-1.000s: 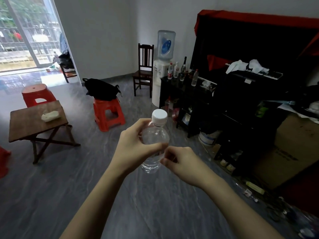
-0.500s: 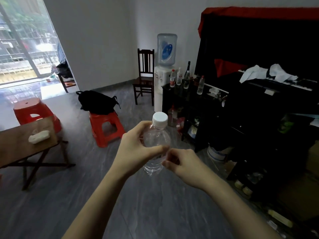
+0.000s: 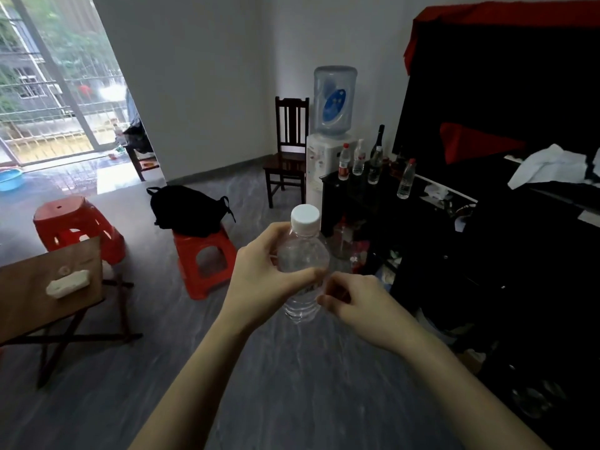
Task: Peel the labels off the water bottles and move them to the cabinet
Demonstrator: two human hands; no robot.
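Note:
I hold a clear water bottle (image 3: 303, 254) with a white cap upright in front of me, above the floor. My left hand (image 3: 259, 274) wraps around its middle. My right hand (image 3: 354, 300) is closed at the bottle's right side, fingertips pinched at a strip of print on its wall. The bottle's upper body looks bare and transparent. Ahead on the right stands a low black cabinet (image 3: 357, 193) with several bottles (image 3: 373, 165) on top, some with red caps and labels.
A water dispenser (image 3: 329, 138) and a dark wooden chair (image 3: 289, 151) stand behind the cabinet. A red stool (image 3: 204, 258) bears a black bag (image 3: 188, 206). A wooden folding table (image 3: 48, 284) and another red stool (image 3: 74, 228) are at left.
The view has swung left and moved closer to the cabinet. Both hands stay on the bottle in the same grip.

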